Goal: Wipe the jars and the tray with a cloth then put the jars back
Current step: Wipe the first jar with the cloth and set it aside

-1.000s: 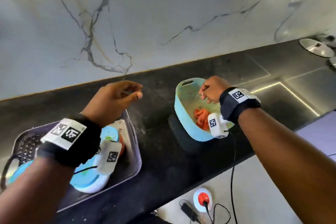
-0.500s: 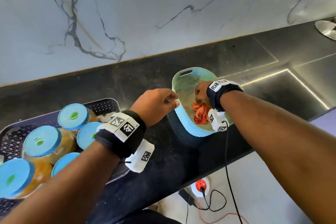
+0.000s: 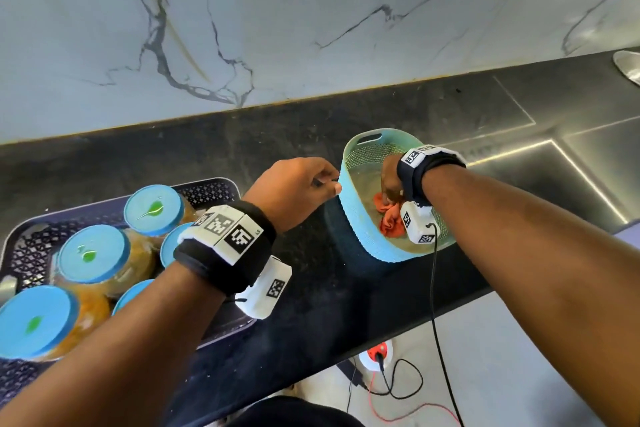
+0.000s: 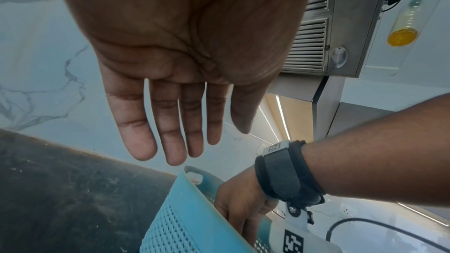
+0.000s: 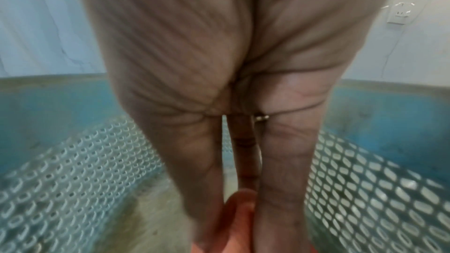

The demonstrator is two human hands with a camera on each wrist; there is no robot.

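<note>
Right hand (image 3: 390, 180) was down inside the blue basket (image 3: 360, 236), straight fingers (image 5: 282, 180) on the orange cloth (image 3: 391, 222), likely about to lift it. Left hand (image 3: 294, 189), fingers straight, sat at the basket's 9 o'clock rim, probably steadying. Jars (image 3: 93, 260) waited unwiped on the tray (image 3: 207, 189), 9 o'clock of the basket.

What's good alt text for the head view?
A right hand reaches into a blue basket toward an orange cloth while the left hand hovers at its rim. Left of it, blue-lidded jars stand in a dark tray on a black counter.
</note>
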